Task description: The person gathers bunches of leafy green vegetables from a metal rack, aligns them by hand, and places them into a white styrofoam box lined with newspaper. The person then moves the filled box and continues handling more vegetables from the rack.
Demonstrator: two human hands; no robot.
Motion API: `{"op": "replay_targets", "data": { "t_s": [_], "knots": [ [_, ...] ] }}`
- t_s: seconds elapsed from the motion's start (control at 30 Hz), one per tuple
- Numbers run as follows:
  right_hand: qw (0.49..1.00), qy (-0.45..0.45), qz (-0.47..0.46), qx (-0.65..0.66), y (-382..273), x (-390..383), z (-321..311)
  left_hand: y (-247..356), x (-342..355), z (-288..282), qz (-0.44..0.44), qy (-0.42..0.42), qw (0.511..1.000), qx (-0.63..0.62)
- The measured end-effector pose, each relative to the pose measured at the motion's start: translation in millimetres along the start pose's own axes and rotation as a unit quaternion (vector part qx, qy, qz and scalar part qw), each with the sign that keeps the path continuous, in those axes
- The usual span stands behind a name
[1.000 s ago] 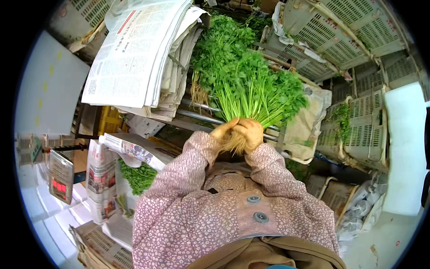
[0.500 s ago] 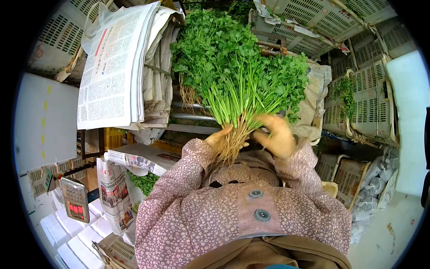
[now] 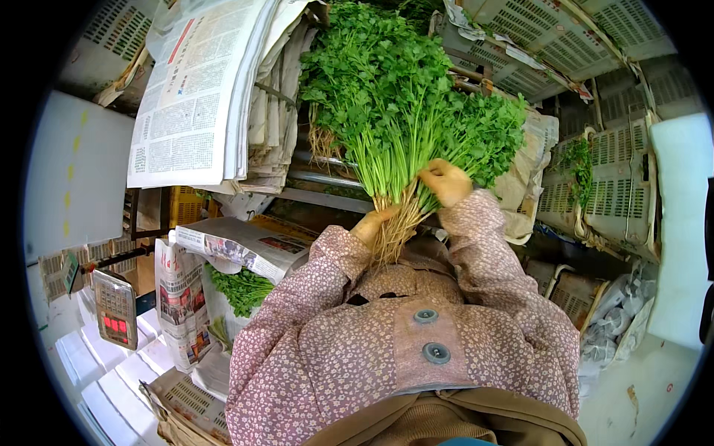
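A large bunch of leafy green herbs [image 3: 387, 82], with slim pale stems, spreads away from me, its brown stringy roots [image 3: 399, 234] hanging toward my body. My left hand [image 3: 372, 227] is closed round the root end, partly hidden by the roots. My right hand [image 3: 445, 182] sits higher, at the right side of the stems, its fingers curled onto some of them. More roots [image 3: 323, 143] show under the leaves at the left, over metal bars [image 3: 327, 199]. Left of the herbs lies a thick stack of newspapers [image 3: 190, 100]; brown paper [image 3: 532, 160] lies to their right.
Grey slatted plastic crates [image 3: 613, 189] line the back and right. A white board [image 3: 675, 230] stands far right, another [image 3: 78, 171] far left. Folded newspapers [image 3: 223, 241] and greens [image 3: 238, 290] sit at lower left, beside a scale [image 3: 115, 308] with red digits and a yellow crate [image 3: 186, 204].
Both hands were together at the roots a second ago. My right hand has swung out and up along the stems, while my left stays at the roots, which now hang more loosely.
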State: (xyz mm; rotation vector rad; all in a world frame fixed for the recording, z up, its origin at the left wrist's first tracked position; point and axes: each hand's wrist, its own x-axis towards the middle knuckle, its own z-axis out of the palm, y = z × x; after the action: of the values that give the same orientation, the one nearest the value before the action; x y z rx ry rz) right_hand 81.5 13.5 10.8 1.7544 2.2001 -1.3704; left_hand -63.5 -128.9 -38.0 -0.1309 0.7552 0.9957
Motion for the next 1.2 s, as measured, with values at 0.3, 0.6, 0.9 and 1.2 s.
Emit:
{"op": "replay_targets", "data": {
  "t_s": [0.3, 0.6, 0.9, 1.2],
  "knots": [
    [0.97, 0.143, -0.191, -0.049, 4, -72, 0, 2, 9, -7, 0.053, 0.003, 0.98, 0.192],
    [0.967, 0.031, 0.021, 0.252, 48, -68, 42, -4, 6, 16, 0.143, 0.033, 0.972, 0.185],
    [0.964, -0.029, 0.022, 0.264, 56, -42, 64, -8, 1, 0, 0.034, -0.037, 0.995, 0.087],
    [0.991, 0.06, 0.105, 0.062, 94, -101, -9, -6, 15, -11, -0.062, -0.03, 0.98, 0.189]
  ]
}}
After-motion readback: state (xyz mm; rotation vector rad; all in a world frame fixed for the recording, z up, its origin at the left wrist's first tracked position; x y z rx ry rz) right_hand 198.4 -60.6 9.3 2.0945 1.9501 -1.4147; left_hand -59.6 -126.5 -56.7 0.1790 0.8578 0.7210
